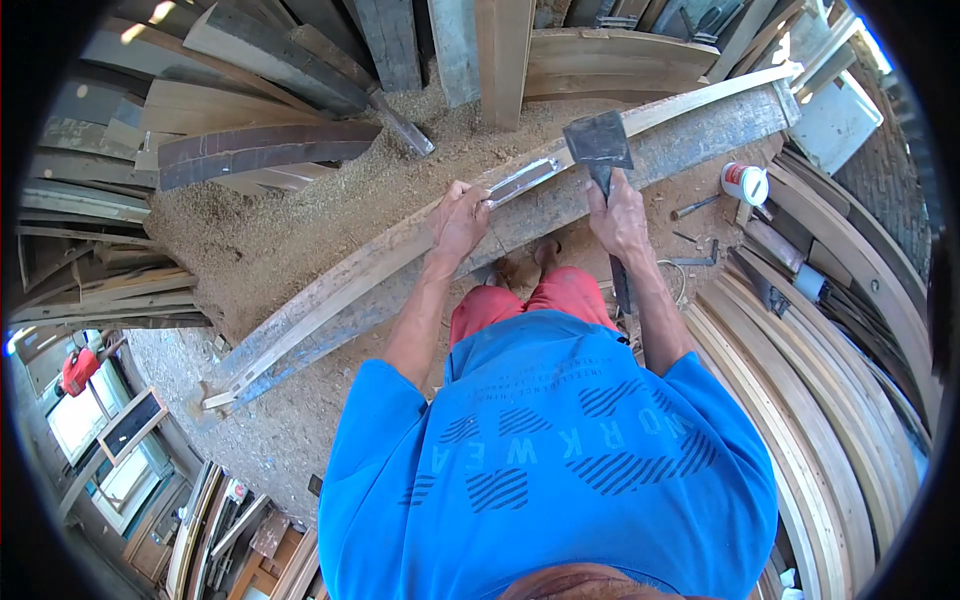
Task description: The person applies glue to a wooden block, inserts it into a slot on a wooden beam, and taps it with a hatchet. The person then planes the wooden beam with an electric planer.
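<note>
My right hand (622,215) is wrapped round the handle of a mallet (598,142) with a dark, blocky head. The mallet head is over the long wooden beam (370,268) in front of me. My left hand (460,220) is closed at the near end of a narrow silver-edged strip (525,181) with a brown middle. That strip lies along the beam's upper face, and its far end is close to the mallet head. What else the left fingers cover is hidden.
A chisel (402,125) rests on the sawdust (270,225) beyond the beam. Stacked boards (270,155) stand behind it. To the right are a white tub (745,183), loose tools and long curved planks (790,400). A grey board (690,150) runs alongside the beam.
</note>
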